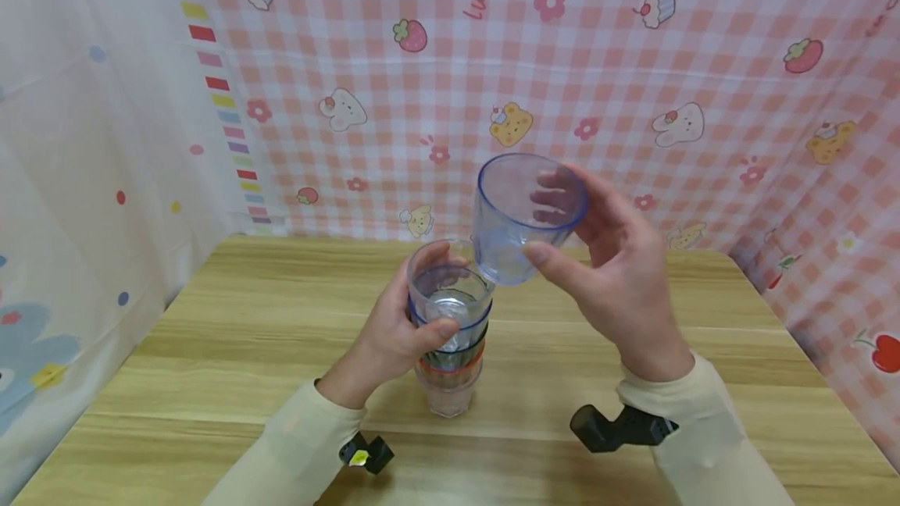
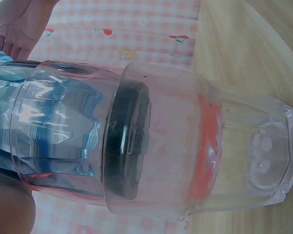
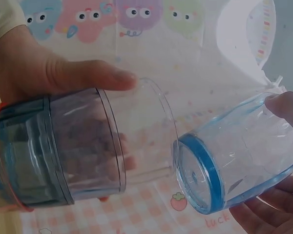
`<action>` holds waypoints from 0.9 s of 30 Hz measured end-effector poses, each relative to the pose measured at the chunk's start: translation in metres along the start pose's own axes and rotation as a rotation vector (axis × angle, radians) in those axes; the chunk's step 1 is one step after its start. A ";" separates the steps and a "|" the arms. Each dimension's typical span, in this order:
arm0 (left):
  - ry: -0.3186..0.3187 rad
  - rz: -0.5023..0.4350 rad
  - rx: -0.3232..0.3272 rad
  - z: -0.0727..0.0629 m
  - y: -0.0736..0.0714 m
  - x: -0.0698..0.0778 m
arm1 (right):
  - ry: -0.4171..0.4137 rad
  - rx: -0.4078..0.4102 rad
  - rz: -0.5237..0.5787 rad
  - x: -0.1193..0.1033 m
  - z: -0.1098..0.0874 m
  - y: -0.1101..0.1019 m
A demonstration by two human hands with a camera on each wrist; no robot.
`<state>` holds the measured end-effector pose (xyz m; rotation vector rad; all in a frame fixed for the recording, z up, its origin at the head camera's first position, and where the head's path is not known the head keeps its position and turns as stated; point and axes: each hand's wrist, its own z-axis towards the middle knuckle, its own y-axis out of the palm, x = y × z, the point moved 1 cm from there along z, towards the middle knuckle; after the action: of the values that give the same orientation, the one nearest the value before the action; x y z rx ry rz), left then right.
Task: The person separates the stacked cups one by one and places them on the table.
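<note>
A tall stack of nested clear cups [image 1: 450, 397] stands on the wooden table, its rims tinted blue, dark green and orange-red. My left hand [image 1: 394, 338] grips the stack near the top, thumb in front and fingers round the far side. Just above and to the right, my right hand [image 1: 626, 279] holds a clear cup with a blue rim [image 1: 502, 252], thumb on the near side and fingers behind. That cup is tilted, its base close by the rim of the top cup [image 3: 146, 126] in the right wrist view. The lower stacked cups [image 2: 166, 141] fill the left wrist view.
The wooden table [image 1: 281, 295] extends round the stack on both sides. A pink checked cloth [image 1: 450, 84] with cartoon prints hangs behind it, and a white dotted cloth [image 1: 105, 139] hangs at the left. Black wrist cameras [image 1: 619, 428] sit on both sleeves.
</note>
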<state>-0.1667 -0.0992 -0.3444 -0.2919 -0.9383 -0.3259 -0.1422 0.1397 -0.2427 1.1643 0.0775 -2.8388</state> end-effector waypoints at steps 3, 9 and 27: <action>0.005 -0.003 -0.006 0.000 0.000 0.000 | 0.002 0.014 0.001 0.001 -0.001 -0.004; 0.004 0.012 -0.008 0.000 -0.001 0.000 | 0.015 0.030 0.013 0.002 -0.003 -0.011; 0.017 0.008 -0.004 0.000 0.000 0.000 | 0.068 0.057 -0.075 0.014 -0.010 -0.022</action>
<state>-0.1671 -0.0990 -0.3445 -0.2966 -0.9198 -0.3223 -0.1465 0.1617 -0.2592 1.2963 0.0451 -2.8841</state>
